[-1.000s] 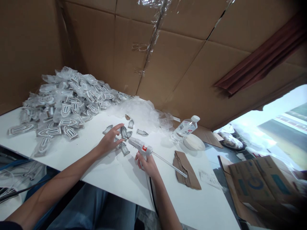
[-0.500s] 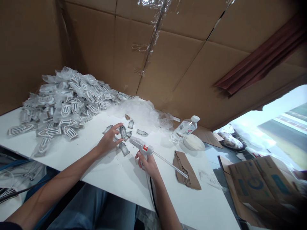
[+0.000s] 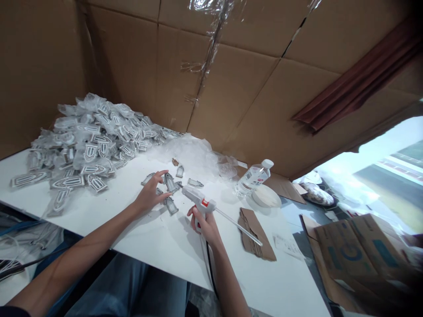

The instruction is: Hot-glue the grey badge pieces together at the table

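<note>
Arched frame (image 3: 170, 183) held; glue gun (image 3: 195, 196) drawn back
Inside the bench's front edge (image 3: 158, 260), the frame is pinched by the left hand (image 3: 150, 193); the gun, gripped by the right hand (image 3: 205, 225), has been shifted rightward, apparently giving more clearance.

Left fingers (image 3: 160, 174) form a wide pinch while right fingers (image 3: 199, 215) curl inward.

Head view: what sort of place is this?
Probably a makeshift workshop bench: a glue gun in the right hand, a heap of bagged pieces on the white table, and a cardboard wall behind it.
</note>
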Demonstrator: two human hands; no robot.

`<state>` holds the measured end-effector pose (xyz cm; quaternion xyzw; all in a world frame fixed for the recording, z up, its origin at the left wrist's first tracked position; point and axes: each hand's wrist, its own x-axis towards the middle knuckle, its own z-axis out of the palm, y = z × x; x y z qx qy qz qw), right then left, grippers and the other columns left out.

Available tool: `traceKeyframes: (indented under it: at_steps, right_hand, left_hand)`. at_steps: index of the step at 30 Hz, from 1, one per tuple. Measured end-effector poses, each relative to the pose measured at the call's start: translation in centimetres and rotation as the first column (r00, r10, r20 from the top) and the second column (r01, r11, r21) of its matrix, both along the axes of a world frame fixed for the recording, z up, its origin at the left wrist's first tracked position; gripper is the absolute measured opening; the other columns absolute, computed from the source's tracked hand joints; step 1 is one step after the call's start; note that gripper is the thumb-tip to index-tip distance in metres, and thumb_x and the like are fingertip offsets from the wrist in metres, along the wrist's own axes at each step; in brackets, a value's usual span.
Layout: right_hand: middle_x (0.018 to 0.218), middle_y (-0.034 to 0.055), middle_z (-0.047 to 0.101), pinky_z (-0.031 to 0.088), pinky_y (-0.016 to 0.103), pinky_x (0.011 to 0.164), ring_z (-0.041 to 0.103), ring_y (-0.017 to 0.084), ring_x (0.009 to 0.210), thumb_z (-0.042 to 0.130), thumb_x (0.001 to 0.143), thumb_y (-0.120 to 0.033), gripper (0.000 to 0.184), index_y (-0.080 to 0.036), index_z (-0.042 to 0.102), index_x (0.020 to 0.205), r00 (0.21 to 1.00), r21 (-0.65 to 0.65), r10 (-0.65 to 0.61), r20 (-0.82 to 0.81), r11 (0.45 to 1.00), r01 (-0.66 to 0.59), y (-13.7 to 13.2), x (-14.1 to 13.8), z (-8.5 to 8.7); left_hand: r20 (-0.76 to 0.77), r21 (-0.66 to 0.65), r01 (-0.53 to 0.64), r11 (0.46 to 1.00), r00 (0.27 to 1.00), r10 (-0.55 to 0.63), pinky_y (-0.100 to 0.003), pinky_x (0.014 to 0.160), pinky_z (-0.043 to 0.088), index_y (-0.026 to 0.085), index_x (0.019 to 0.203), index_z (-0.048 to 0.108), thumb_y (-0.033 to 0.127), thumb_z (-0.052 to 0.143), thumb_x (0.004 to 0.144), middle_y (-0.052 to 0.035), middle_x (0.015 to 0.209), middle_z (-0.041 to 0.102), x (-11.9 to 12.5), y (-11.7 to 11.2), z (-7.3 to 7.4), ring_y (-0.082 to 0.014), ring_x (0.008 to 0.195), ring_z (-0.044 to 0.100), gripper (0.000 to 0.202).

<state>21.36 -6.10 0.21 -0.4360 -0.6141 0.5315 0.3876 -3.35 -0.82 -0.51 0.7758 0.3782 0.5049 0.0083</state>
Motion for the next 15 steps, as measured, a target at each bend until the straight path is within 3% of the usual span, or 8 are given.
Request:
traceKeyframes:
  at_steps: [2, 6, 11, 15]
  right_hand:
    - [0.046, -0.0018, 0.048, 0.026, 0.02, 0.035, 0.035, 0.008, 0.035, 0.05, 0.086, -0.063, 0.049, -0.014, 0.057, 0.083, 0.993, -0.01, -0.042, -0.11, 0.999, 0.041, 0.2, 0.2, -0.2]
    - [0.044, -0.0025, 0.046, 0.025, 0.019, 0.033, 0.034, 0.007, 0.033, 0.051, 0.086, -0.061, 0.047, -0.014, 0.056, 0.081, 0.96, 0.002, -0.117, -0.253, 0.993, 0.122, 0.8, 0.7, -0.6]
    - [0.043, -0.0025, 0.047, 0.025, 0.019, 0.031, 0.032, 0.007, 0.031, 0.052, 0.085, -0.061, 0.048, -0.014, 0.057, 0.08, 0.949, -0.021, -0.142, -0.281, 0.99, 0.142, 0.8, 0.8, -0.2]
    - [0.042, -0.0033, 0.047, 0.024, 0.018, 0.03, 0.031, 0.007, 0.03, 0.051, 0.087, -0.06, 0.047, -0.014, 0.056, 0.082, 0.947, -0.021, -0.139, -0.289, 0.99, 0.139, 0.8, 0.9, -0.1]
  left_hand:
    - [-0.009, -0.047, 0.036, 0.998, 0.999, -0.036, -0.055, 0.106, 0.038, 0.022, 0.101, 0.036, 0.028, 0.072, 0.075, -0.0162, 0.131, 0.053, 0.7, -0.1, -0.2, -0.0263, 0.125, 0.051, 0.045]
    - [-0.067, -0.203, 0.064, 0.977, 0.995, -0.079, -0.054, 0.099, 0.044, 0.021, 0.109, 0.043, 0.037, 0.078, 0.066, -0.0121, 0.116, 0.06, 3.0, -0.4, -1.1, -0.0282, 0.109, 0.06, 0.057]
    - [-0.174, -0.294, 0.089, 0.952, 0.974, -0.144, -0.065, 0.109, 0.022, 0.021, 0.098, 0.04, 0.04, 0.079, 0.063, -0.0091, 0.109, 0.062, 5.9, -0.7, -2.6, -0.0303, 0.107, 0.06, 0.055]
    - [-0.213, -0.309, 0.079, 0.948, 0.966, -0.15, -0.063, 0.108, 0.024, 0.023, 0.097, 0.042, 0.043, 0.076, 0.064, -0.0049, 0.099, 0.062, 6.6, -0.6, -2.7, -0.0292, 0.098, 0.062, 0.052]
